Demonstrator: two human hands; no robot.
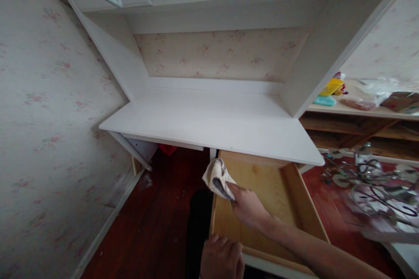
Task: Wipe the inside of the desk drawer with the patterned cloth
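A wooden drawer [268,200] is pulled out from under the white desk [209,115]. My right hand [250,207] is closed on a bunched white cloth [218,178] with dark patches. It holds the cloth at the drawer's left side wall, near the desk's front edge. Lower down, my left hand [221,256] curls its fingers over the drawer's front left corner. Its fingertips are partly hidden.
Above the desk, a hutch shelf [199,0] holds several bottles. At right, a lower shelf unit [353,111] carries bags and packets. A metal chandelier [382,187] lies near the drawer's right side. Flowered wallpaper [55,139] stands close at left.
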